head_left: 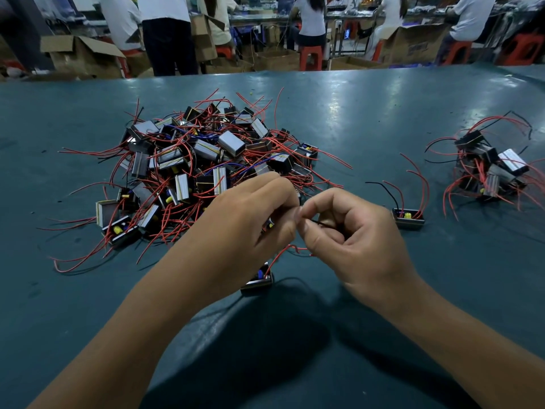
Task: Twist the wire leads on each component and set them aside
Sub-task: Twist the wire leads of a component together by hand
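Left hand and right hand raised together over the green table, fingers curled, fingertips of both pinching thin wire leads between them. Component below the hands on the table; large pile just behind the left hand, 1 single unit and smaller heap off right. Print on a far cardboard box too blurred to read.
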Tool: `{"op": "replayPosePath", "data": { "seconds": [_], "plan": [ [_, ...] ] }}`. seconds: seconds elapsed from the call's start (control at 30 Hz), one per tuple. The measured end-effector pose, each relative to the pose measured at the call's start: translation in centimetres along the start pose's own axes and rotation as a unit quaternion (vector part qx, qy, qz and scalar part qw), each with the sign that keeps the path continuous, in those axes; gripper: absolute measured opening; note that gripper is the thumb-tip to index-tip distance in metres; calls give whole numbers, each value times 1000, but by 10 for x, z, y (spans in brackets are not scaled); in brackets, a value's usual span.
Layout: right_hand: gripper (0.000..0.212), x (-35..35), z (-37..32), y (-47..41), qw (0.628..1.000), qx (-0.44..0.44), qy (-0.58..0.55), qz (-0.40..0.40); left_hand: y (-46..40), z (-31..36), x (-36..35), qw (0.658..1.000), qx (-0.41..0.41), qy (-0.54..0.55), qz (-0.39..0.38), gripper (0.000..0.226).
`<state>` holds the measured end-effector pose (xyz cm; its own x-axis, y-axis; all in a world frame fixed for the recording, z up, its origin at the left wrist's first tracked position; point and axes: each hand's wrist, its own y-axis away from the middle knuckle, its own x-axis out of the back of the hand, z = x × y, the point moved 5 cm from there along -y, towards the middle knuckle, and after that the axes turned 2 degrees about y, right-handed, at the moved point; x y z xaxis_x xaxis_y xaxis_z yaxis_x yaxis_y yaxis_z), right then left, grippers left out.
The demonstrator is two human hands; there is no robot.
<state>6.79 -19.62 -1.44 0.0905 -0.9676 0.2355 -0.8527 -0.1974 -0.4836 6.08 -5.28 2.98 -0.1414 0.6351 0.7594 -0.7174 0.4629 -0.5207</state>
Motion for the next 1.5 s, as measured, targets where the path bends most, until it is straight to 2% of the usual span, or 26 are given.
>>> {"op": "replayPosePath", "data": {
  "seconds": [0.33,0.47,0.53,0.6,0.73,0.97,1.27,1.5],
  "plan": [
    [6,2,0,0,1000,14,0,-14,1,-6,-4,999,21,38,14,14],
    [8,5,4,-5,1000,-5,-26,7,8,-24,-14,978,104,170,-62,8],
    [15,7,7,-6,999,-16,-44,11,10,-27,-23,970,114,192,-97,5],
    [17,8,9,-7,998,-30,-53,12,9,-26,-28,970,108,202,-85,4],
    [13,9,11,-9,996,-44,-75,17,8,-26,-30,968,115,217,-41,17],
    [11,9,12,-8,997,-29,-65,10,8,-27,-30,966,123,227,-28,13],
    [8,9,11,-7,998,-32,-43,14,7,-26,-30,964,128,231,-21,18],
    [4,9,13,-6,997,-40,-58,25,9,-29,-31,962,133,236,-19,11]
  ]
}}
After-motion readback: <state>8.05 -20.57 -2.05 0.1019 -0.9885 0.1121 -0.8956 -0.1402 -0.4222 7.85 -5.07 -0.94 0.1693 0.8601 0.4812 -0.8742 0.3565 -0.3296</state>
